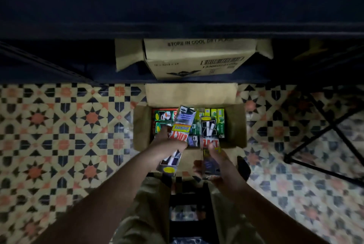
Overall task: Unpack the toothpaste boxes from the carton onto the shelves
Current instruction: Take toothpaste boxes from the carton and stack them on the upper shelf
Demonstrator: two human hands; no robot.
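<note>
An open brown carton [140,125] stands on the patterned floor in front of me, packed with several green and black toothpaste boxes [164,115]. My left hand [167,145] grips a long black toothpaste box [182,125] with a yellow and red label, tilted over the carton. My right hand [218,163] holds a second black toothpaste box [209,131], lifted over the carton's near edge. The dark shelves [177,17] run across the top of the view, and their surfaces are too dim to make out.
A second brown carton [197,56] with printed text sits under the lowest shelf, its flaps open. A black folding stand [315,145] spreads its legs on the floor at the right. A dark stool [189,204] shows between my knees.
</note>
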